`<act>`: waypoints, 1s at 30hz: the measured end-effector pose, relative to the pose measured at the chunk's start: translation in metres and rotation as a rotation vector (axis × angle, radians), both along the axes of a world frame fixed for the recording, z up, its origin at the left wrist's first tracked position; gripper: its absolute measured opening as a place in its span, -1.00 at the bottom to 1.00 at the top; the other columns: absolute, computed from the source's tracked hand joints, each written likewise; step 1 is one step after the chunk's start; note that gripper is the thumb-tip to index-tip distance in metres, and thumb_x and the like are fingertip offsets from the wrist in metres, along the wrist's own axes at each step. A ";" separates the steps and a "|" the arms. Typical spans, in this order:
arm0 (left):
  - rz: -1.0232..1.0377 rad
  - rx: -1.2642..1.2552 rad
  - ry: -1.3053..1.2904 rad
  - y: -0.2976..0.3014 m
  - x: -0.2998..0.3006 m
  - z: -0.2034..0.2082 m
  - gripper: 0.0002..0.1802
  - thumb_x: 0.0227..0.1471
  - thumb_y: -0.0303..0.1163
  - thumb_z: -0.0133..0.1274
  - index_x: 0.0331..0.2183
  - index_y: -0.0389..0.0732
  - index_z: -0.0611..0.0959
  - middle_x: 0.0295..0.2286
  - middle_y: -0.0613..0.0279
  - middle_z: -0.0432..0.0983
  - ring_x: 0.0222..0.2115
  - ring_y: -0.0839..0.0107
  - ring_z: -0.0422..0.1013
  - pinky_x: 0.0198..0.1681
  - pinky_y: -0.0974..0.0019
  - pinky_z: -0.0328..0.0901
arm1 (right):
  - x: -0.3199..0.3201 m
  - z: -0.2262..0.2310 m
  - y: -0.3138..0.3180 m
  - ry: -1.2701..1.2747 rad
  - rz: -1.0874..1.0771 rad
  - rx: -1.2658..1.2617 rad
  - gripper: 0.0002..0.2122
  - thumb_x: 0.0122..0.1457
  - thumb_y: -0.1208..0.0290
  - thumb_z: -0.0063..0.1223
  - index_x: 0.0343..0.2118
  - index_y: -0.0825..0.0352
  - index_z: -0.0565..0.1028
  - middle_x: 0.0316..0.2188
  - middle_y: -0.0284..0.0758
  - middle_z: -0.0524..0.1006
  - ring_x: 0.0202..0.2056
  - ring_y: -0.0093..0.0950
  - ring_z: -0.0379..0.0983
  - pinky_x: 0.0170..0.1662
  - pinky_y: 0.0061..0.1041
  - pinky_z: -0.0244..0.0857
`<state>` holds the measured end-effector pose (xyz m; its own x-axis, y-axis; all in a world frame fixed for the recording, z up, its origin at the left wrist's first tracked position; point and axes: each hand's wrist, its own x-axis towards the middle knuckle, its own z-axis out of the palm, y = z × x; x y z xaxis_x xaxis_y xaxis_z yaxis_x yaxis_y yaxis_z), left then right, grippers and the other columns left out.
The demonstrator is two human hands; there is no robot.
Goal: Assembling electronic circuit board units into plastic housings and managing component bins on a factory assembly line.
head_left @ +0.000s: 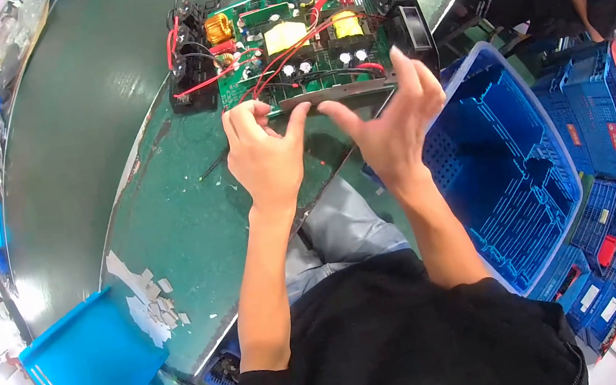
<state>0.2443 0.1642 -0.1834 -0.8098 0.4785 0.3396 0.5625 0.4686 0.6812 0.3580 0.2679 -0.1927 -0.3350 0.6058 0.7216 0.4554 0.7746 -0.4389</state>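
A green circuit board (250, 29) lies on the bench in front of me, carrying yellow-wrapped transformers (286, 36), a copper coil and red and black wires. Along its near edge runs a grey metal strip (340, 92). My left hand (263, 155) grips the left part of this strip, its fingers curled over the top and thumb on the near side. At the right part, my right hand (397, 123) holds the strip likewise, fingers reaching over it. The two thumb tips are close together. Black fans (401, 7) stand at the board's right end, a black end piece (190, 61) at its left.
A large blue crate (476, 163) stands right of my lap. A blue bin (95, 362) and white scraps (154, 302) are at the lower left. A dark thin tool (214, 164) lies left of my left hand. Other people sit far left and upper right.
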 end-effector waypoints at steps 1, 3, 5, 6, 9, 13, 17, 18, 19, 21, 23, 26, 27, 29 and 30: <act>0.000 0.001 0.000 -0.001 -0.001 -0.003 -0.54 -0.15 -0.17 0.39 -0.37 -0.20 0.47 -0.44 0.26 0.37 -0.55 0.37 0.39 -0.50 0.25 0.32 | -0.007 0.004 0.000 -0.024 -0.030 0.086 -0.07 -0.27 0.03 0.53 0.13 0.40 0.24 -0.05 -0.15 0.31 0.01 -0.21 0.20 0.08 -0.24 0.05; -0.041 -0.021 0.055 -0.004 -0.005 -0.006 -0.57 -0.14 -0.17 0.38 -0.41 -0.20 0.49 -0.47 0.28 0.41 -0.56 0.38 0.40 -0.49 0.26 0.32 | -0.011 -0.003 0.002 -0.085 -0.039 0.035 0.06 -0.32 -0.06 0.51 0.22 0.37 0.14 0.05 -0.10 0.20 0.09 -0.13 0.09 0.12 -0.17 -0.05; -0.025 0.001 -0.049 -0.003 -0.006 -0.005 -0.59 -0.13 -0.19 0.38 -0.43 -0.23 0.52 -0.50 0.27 0.44 -0.57 0.43 0.40 -0.47 0.31 0.32 | -0.010 -0.005 0.006 -0.116 -0.097 0.118 0.04 -0.30 -0.07 0.49 0.22 0.33 0.16 0.11 -0.08 0.12 0.11 -0.10 0.06 0.12 -0.15 -0.06; -0.007 0.019 -0.152 -0.004 -0.006 -0.004 -0.61 -0.13 -0.21 0.39 -0.46 -0.26 0.55 -0.52 0.27 0.47 -0.58 0.48 0.39 -0.46 0.35 0.32 | -0.009 -0.004 0.005 -0.156 -0.113 0.091 0.02 -0.28 -0.09 0.47 0.24 0.26 0.17 0.14 -0.10 0.06 0.13 -0.11 0.02 0.13 -0.14 -0.11; -0.042 0.004 -0.190 -0.003 -0.008 0.003 -0.63 -0.11 -0.23 0.38 -0.51 -0.26 0.55 -0.55 0.26 0.50 -0.57 0.50 0.42 -0.46 0.37 0.32 | 0.001 0.000 0.007 -0.201 -0.147 0.095 -0.02 -0.25 -0.10 0.45 0.24 0.22 0.20 0.15 -0.11 0.06 0.14 -0.12 -0.01 0.13 -0.14 -0.14; -0.052 -0.006 -0.143 -0.003 -0.008 0.001 -0.62 -0.11 -0.19 0.36 -0.51 -0.21 0.51 -0.56 0.26 0.47 -0.61 0.33 0.43 -0.51 0.27 0.31 | 0.016 0.005 0.013 -0.266 -0.225 0.104 -0.08 -0.22 -0.12 0.43 0.21 0.17 0.26 0.16 -0.14 0.04 0.15 -0.13 -0.04 0.12 -0.16 -0.14; -0.106 -0.148 0.214 -0.015 -0.018 -0.002 -0.64 -0.03 -0.10 0.26 -0.50 -0.16 0.52 -0.52 0.28 0.44 -0.59 0.29 0.45 -0.55 0.25 0.35 | 0.022 0.009 0.015 -0.297 -0.242 0.153 -0.11 -0.18 -0.10 0.41 0.22 0.19 0.28 0.14 -0.07 0.12 0.15 -0.10 -0.03 0.15 -0.11 -0.12; -0.124 -0.230 0.395 -0.018 -0.022 -0.003 -0.65 0.00 -0.07 0.22 -0.49 -0.13 0.52 -0.50 0.29 0.43 -0.58 0.27 0.47 -0.56 0.24 0.37 | 0.025 0.010 0.018 -0.283 -0.246 0.163 -0.16 -0.16 -0.09 0.41 0.19 0.21 0.32 0.11 -0.07 0.20 0.13 -0.11 0.02 0.15 -0.12 -0.08; -0.091 -0.233 0.279 -0.018 -0.021 -0.004 -0.66 0.01 -0.06 0.18 -0.47 -0.13 0.55 -0.49 0.23 0.47 -0.56 0.22 0.47 -0.53 0.15 0.36 | 0.029 0.011 0.021 -0.262 -0.230 0.166 -0.20 -0.14 -0.07 0.41 0.15 0.23 0.36 0.07 -0.07 0.28 0.12 -0.13 0.08 0.16 -0.13 -0.04; -0.113 -0.300 0.295 -0.025 -0.025 0.000 -0.67 0.08 -0.08 0.10 -0.45 -0.17 0.54 -0.44 0.16 0.46 -0.50 0.15 0.49 -0.51 0.14 0.41 | 0.035 0.020 0.028 -0.248 -0.156 0.231 -0.28 -0.12 -0.03 0.41 0.06 0.30 0.43 -0.04 -0.15 0.42 0.07 -0.19 0.21 0.13 -0.22 0.06; -0.157 -0.238 0.218 -0.040 -0.016 0.013 -0.72 0.09 -0.16 0.11 -0.44 -0.19 0.53 -0.44 0.10 0.44 -0.50 0.12 0.50 -0.52 0.15 0.42 | 0.039 0.029 0.013 -0.187 -0.255 0.347 -0.40 -0.05 0.08 0.40 -0.02 0.36 0.47 -0.15 -0.24 0.51 -0.03 -0.23 0.32 0.09 -0.24 0.14; -0.046 -0.063 0.240 -0.093 0.011 0.021 -0.73 0.03 -0.22 0.17 -0.44 -0.20 0.50 -0.45 0.11 0.41 -0.58 0.15 0.47 -0.56 0.19 0.40 | 0.020 0.033 -0.030 -0.039 0.098 0.243 -0.64 0.08 0.40 0.28 -0.07 0.38 0.49 -0.15 -0.22 0.52 -0.14 -0.28 0.41 -0.03 -0.32 0.27; -0.021 -0.052 0.233 -0.115 0.020 0.025 -0.74 0.01 -0.24 0.19 -0.46 -0.20 0.50 -0.47 0.14 0.42 -0.60 0.16 0.46 -0.57 0.21 0.38 | 0.011 0.039 -0.048 0.016 0.295 0.165 -0.71 0.11 0.50 0.23 -0.09 0.38 0.51 -0.16 -0.22 0.52 -0.19 -0.31 0.44 -0.08 -0.36 0.32; 0.060 -0.102 0.208 -0.171 0.033 0.018 -0.75 -0.02 -0.26 0.22 -0.51 -0.17 0.50 -0.51 0.18 0.43 -0.61 0.17 0.44 -0.60 0.22 0.34 | -0.019 0.055 -0.108 -0.129 0.628 -0.122 -0.84 0.11 0.58 0.17 -0.22 0.39 0.56 -0.34 -0.26 0.55 -0.32 -0.41 0.48 -0.18 -0.47 0.36; 0.117 -0.153 0.188 -0.203 0.038 0.015 -0.75 -0.04 -0.27 0.23 -0.53 -0.15 0.50 -0.55 0.21 0.43 -0.61 0.17 0.43 -0.60 0.22 0.33 | -0.039 0.060 -0.139 -0.198 0.833 -0.246 -0.85 0.09 0.59 0.18 -0.25 0.37 0.56 -0.39 -0.26 0.55 -0.35 -0.43 0.48 -0.22 -0.49 0.37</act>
<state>0.2827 -0.0387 -0.1682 -0.7924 0.4422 0.4202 0.6081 0.6275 0.4863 0.3190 0.1286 -0.1322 -0.8410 0.2403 0.4848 -0.1279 0.7822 -0.6097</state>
